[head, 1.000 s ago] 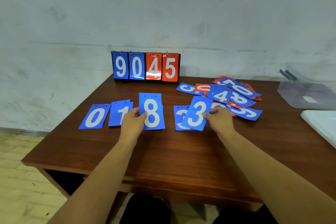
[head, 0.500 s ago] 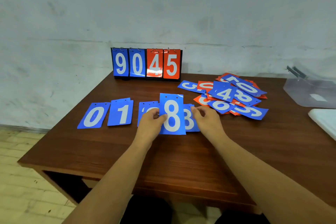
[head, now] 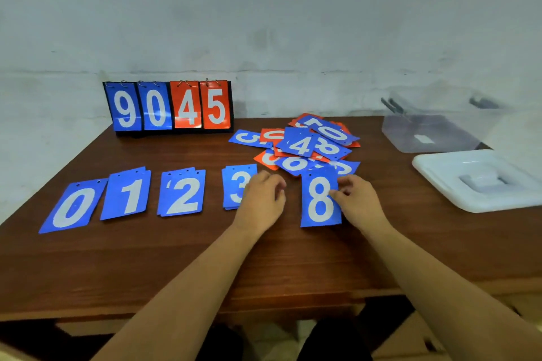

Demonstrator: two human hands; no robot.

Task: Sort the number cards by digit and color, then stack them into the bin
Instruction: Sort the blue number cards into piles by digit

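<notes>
The blue 8 card (head: 319, 199) has passed from the left hand (head: 262, 199) to the right hand (head: 359, 202), whose fingers (head: 340, 192) pinch its right edge. The left fingers, loosely curled and empty, lie over the 3 pile (head: 236, 186). Judgement: sorting is continuing. No cards show in the bin (head: 431, 132), well right of the fingers.

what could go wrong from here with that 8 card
The 8 card, pinched by the right hand, is close to the 3 stack; set down there, it may leave no room for 4 to 7. Its top edge overlaps the loose pile and could drag cards along. The left hand lies over the 3 stack and might knock it askew.
</notes>
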